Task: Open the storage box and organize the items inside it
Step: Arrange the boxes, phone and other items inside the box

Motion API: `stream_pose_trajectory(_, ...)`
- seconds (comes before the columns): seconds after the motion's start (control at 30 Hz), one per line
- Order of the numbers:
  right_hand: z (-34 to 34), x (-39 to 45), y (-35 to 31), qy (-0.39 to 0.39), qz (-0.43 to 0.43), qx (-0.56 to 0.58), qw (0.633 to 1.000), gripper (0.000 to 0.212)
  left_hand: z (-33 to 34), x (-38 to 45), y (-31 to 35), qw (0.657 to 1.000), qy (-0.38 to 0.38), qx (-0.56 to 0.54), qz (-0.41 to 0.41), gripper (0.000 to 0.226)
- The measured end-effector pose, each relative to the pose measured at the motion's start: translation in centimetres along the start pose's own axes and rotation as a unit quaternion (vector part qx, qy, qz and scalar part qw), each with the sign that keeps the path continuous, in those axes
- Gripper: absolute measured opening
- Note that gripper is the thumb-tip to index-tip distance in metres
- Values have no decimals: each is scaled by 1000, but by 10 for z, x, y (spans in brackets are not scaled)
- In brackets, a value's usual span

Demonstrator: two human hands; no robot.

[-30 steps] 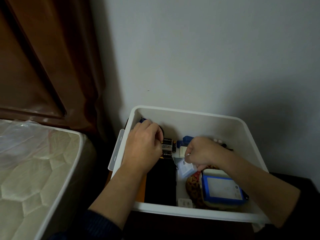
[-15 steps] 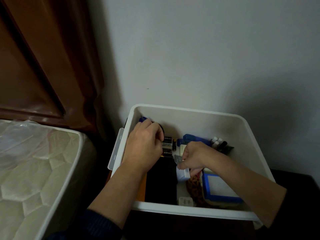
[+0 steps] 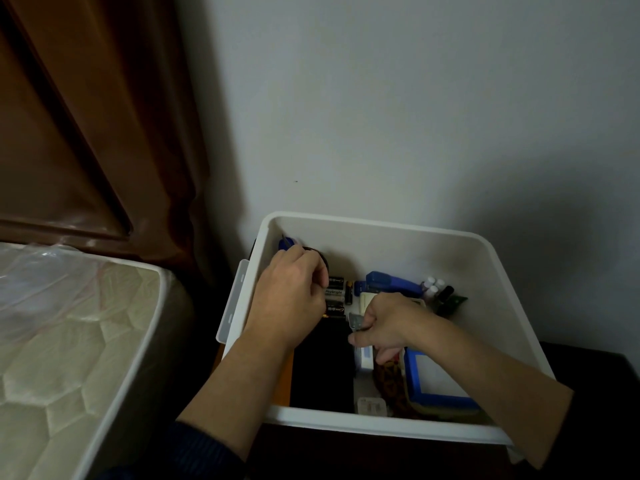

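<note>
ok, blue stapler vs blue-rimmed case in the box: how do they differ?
The blue stapler lies at the back of the storage box, near the far wall; the blue-rimmed case sits at the front right. The stapler is long, narrow and solid blue; the case is broad, flat and rectangular with a white centre panel. The stapler shows nearly whole, while the right hand and forearm cover part of the case. Both are blue and lie inside the box, untouched.

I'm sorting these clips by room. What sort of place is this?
Probably a bedroom corner: a quilted mattress still in plastic wrap sits at left, beside a brown wooden panel. Against the plain wall, both hands work inside an open white storage box.
</note>
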State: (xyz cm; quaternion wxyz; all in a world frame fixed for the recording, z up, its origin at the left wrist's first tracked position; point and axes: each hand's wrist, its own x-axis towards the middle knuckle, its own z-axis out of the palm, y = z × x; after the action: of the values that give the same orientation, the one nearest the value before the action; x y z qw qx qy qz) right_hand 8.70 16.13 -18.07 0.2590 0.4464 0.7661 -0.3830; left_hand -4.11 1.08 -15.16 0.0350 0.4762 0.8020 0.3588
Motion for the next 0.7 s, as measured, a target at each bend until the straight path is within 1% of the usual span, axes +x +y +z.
stream_pose_trajectory(0.1, -5, 1, 0, 37, -22, -24, 999, 46, -1, 4, -1, 1000, 7, 5, 5, 26)
stream_pose_trajectory(0.13, -6, 2, 1, 73, -41, -41, 996, 41, -1, 4, 0, 1000, 18, 8, 6, 25)
stream_pose_trajectory(0.2, -8, 7, 3, 178, -88, -88, 976, 36, -2, 4, 0, 997, 65, 36, 5, 25)
stream_pose_trajectory(0.23, -8, 10, 3, 219, -107, -88, 966, 33, -2, 3, 0, 993, 97, 68, 2, 26)
stream_pose_trajectory(0.27, -8, 11, 1, 236, -120, -67, 962, 28, -2, 2, 0, 986, 126, 109, -6, 29)
stream_pose_trajectory(0.33, -7, 14, -6, 227, -136, -7, 964, 20, -3, 0, -1, 972, 147, 178, -46, 45)
stream_pose_trajectory(0.4, -4, 19, -13, 194, -144, 9, 970, 20, -4, 0, 2, 965, 111, 205, -123, 65)
stream_pose_trajectory(0.47, 0, 23, -20, 162, -145, -16, 976, 20, -3, 2, 4, 961, 58, 207, -177, 76)
stream_pose_trajectory(0.57, 4, 30, -27, 142, -118, -53, 981, 20, 0, 3, 2, 960, 25, 221, -172, 80)
stream_pose_trajectory(0.7, 10, 38, -29, 122, -100, -46, 986, 30, 0, 4, 0, 957, 17, 235, -169, 82)
